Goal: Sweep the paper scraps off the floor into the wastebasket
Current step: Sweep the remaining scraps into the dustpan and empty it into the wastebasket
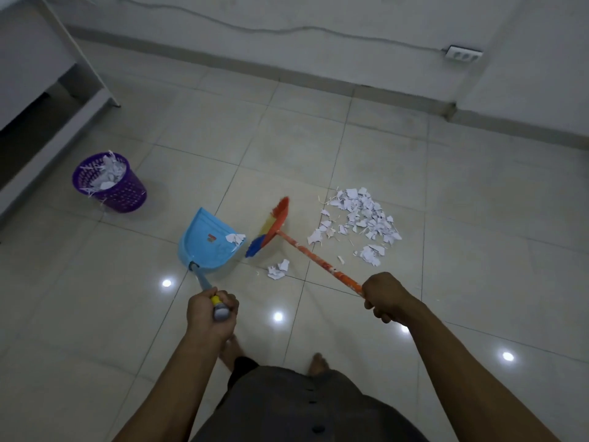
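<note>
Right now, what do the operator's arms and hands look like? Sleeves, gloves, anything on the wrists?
Both arms are bare down to the frame's edge, with no sleeves in view. The left hand and right hand wear no gloves, and no watch, band or ring shows. Lower down is a dark grey garment with a row of dark buttons. The feet are bare.

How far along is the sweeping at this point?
Done: the wastebasket already holds scraps. In hand: the left hand grips the dustpan by its handle, the right hand grips the broom, and a few scraps sit at the dustpan's lip. Left: the main pile right of the broom and a small clump near the dustpan lie on the floor.
</note>
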